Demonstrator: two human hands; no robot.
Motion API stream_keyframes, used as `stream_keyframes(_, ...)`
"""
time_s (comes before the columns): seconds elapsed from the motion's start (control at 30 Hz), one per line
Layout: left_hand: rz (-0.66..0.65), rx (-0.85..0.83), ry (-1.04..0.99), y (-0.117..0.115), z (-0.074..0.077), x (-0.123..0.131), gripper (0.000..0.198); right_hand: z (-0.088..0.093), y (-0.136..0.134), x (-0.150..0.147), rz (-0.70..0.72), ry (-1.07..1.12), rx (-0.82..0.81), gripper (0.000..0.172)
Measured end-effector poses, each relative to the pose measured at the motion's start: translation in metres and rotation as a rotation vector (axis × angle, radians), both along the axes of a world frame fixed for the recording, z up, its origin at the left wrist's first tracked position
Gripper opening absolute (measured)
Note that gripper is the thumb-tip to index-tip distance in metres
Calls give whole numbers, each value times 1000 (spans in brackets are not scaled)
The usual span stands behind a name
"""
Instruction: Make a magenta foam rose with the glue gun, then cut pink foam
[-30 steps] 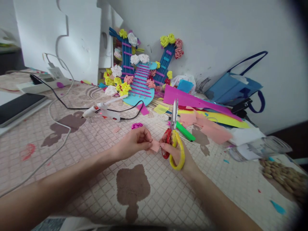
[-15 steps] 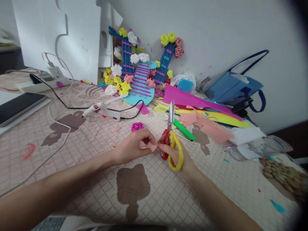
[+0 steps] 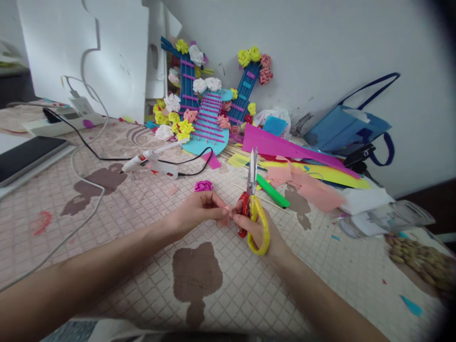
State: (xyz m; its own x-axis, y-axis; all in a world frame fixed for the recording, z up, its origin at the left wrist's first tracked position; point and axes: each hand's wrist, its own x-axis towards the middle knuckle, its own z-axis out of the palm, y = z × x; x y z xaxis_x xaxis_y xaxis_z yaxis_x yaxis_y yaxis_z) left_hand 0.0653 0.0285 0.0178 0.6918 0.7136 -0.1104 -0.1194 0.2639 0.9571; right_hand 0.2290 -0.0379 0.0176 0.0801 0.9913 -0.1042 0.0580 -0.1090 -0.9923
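Note:
Between the fingertips of my left hand is a small piece of pink paper, which hangs a little below them. My right hand is wrapped round scissors with one red and one yellow handle. Their blades point up and away, nearly closed. The thumb and a fingertip of my right hand meet the right edge of the pink paper. Just beyond my left hand lies a magenta paper flower.
A white glue gun with a black cord lies at the left centre. Decorated blue paper pieces stand at the back. Coloured paper sheets, a green strip and a blue bag are on the right. A dark tablet lies left.
The pink paper is turned and bunched differently between my fingers. My left fingertips have shifted slightly, and the scissors have tilted a little in my right hand.

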Motion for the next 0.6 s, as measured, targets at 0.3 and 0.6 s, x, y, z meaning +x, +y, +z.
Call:
stream_keyframes(0.3, 25, -60, -19, -2, 0, 0, 29, -1, 2, -1, -5, -4, -2, 21)
stream_keyframes(0.6, 39, -123, -39, -2, -2, 1, 33, 1, 1, 3, -18, -89, 21, 23)
